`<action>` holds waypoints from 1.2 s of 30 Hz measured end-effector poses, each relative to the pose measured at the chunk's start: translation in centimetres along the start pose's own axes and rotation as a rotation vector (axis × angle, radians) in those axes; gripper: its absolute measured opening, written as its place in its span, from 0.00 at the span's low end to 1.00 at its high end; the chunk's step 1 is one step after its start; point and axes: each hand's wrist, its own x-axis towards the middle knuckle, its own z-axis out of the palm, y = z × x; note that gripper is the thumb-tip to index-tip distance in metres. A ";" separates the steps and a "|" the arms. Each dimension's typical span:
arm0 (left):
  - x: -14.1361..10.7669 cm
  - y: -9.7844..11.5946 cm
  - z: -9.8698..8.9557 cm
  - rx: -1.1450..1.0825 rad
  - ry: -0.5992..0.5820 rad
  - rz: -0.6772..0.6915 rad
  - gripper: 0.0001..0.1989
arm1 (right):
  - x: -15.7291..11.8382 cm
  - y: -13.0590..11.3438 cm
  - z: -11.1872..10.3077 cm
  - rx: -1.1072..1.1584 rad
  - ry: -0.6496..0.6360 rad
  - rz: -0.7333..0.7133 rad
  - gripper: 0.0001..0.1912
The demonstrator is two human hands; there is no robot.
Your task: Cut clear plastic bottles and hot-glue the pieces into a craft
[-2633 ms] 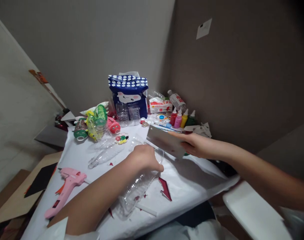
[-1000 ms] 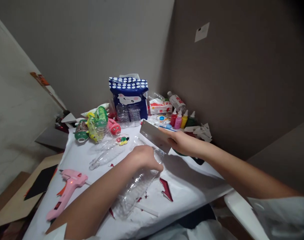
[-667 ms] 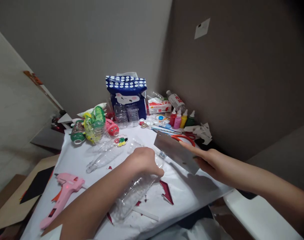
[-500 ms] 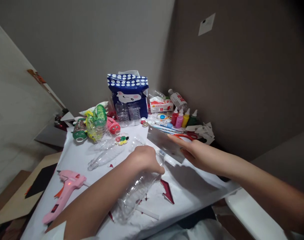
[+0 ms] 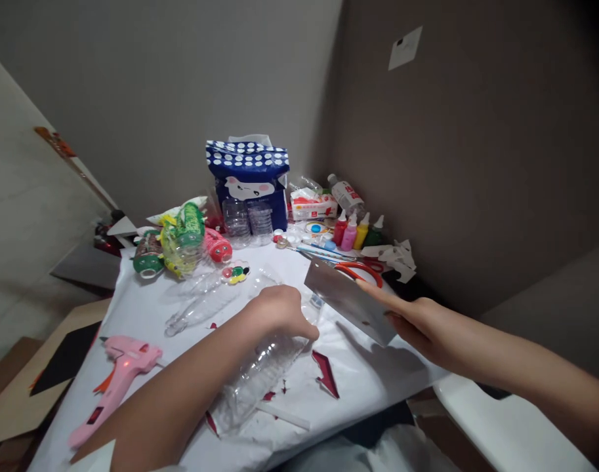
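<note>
My left hand [image 5: 284,311] is wrapped round a clear plastic bottle [image 5: 262,373] lying on its side on the white-covered table. The bottle's cap end, partly hidden by the hand, points away and to the right. My right hand [image 5: 410,321] grips a cleaver [image 5: 348,298], with the index finger stretched along the blade's top. Its broad metal blade is raised above the table, to the right of the bottle and apart from it. The handle is hidden in my fingers. A dark red scrap [image 5: 325,373] and a white stick [image 5: 283,416] lie close to the bottle.
A pink glue gun [image 5: 117,380] with a lit orange light lies at left. Another clear bottle [image 5: 201,305] lies beyond my left arm. Painted bottles [image 5: 184,239], a blue bag [image 5: 252,177], paint bottles [image 5: 355,233] and orange-handled scissors [image 5: 365,272] line the back.
My right hand has moved the cleaver to the right and slightly towards me, away from the bottle. My left hand keeps its hold on the bottle. The view has shifted slightly.
</note>
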 end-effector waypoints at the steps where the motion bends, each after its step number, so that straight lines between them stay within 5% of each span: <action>1: 0.0 0.0 0.0 0.000 -0.003 -0.001 0.32 | -0.1 -0.1 -0.2 -0.001 -0.007 0.005 0.36; 11: -0.7 0.4 -0.5 -0.007 0.017 -0.022 0.30 | 10.1 -4.3 -1.9 -0.131 0.015 -0.132 0.35; 17: -0.8 0.3 -0.3 -0.008 0.018 -0.007 0.33 | 5.1 -4.4 -0.6 -0.332 -0.016 -0.080 0.42; 22: -0.9 0.5 -0.3 -0.005 0.015 0.009 0.31 | 0.8 -1.4 -0.7 -0.098 -0.022 0.037 0.35; 31: -0.7 0.2 -0.4 -0.008 -0.003 -0.021 0.45 | 10.0 -3.6 -1.8 -0.110 0.007 -0.152 0.34; 36: -0.7 0.0 -0.4 -0.041 -0.029 -0.039 0.41 | 7.0 -3.5 -1.1 -0.159 0.047 -0.158 0.36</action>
